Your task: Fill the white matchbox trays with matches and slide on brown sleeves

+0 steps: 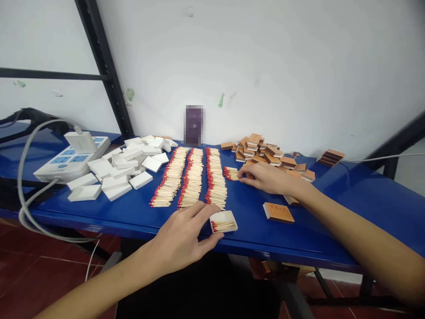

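Observation:
My left hand [191,232] grips a white matchbox tray [232,215] at the table's front edge, thumb on the near side and fingers on the far side. Inside the tray lie several red-tipped matches [224,226], heads to the left. Farther back, my right hand [262,177] has its fingertips closed on the stick ends of a small bunch of matches [231,173]; how many it pinches is hidden. Three long rows of matches [215,175] stretch away from me, left of that bunch. An orange matchbox sleeve [279,212] lies below my right forearm.
White empty trays [117,161] are heaped on the left beside a power strip [73,157] with a looping cable. Brown matchbox sleeves [259,148] are piled at the back right, with a small stack [331,157] farther right. A blurred dark object [194,125] leans on the wall.

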The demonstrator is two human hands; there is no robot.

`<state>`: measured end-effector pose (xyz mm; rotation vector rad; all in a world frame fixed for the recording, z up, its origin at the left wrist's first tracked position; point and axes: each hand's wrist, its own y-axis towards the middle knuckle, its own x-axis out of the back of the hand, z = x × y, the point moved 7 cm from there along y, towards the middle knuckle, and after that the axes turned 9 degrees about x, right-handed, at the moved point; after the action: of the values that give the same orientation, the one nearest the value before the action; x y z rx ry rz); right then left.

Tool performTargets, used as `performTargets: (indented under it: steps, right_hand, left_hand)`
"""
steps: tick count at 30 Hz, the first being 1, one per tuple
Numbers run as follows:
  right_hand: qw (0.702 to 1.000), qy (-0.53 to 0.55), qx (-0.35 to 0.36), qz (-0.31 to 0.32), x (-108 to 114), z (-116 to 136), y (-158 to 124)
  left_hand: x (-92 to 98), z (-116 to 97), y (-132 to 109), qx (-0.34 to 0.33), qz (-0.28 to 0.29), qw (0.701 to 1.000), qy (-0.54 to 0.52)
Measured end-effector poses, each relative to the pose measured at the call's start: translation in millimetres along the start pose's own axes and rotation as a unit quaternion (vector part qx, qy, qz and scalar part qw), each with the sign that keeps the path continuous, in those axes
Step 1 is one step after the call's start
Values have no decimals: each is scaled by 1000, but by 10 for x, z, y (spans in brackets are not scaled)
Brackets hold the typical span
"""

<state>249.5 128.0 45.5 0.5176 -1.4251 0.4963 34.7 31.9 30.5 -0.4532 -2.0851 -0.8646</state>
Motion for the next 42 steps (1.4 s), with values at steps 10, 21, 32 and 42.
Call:
performTargets:
  steps: [10, 21, 32, 42]
  right_hand:
    - [1000, 2, 2, -1, -19, 17, -21]
    - [1000, 29, 4, -3, -16, -1, -27]
    - [999, 19, 4, -29, -50, 19, -21]
    - [999, 41, -18, -23, -96, 5, -39]
  left_hand:
    - [-3, 3, -4, -6, -1, 1000, 2]
    - [-21, 19, -13, 5, 8, 1000, 9]
    - [-34, 32, -20, 10, 10, 1000, 6]
    - [-15, 14, -3, 4, 8, 1000, 5]
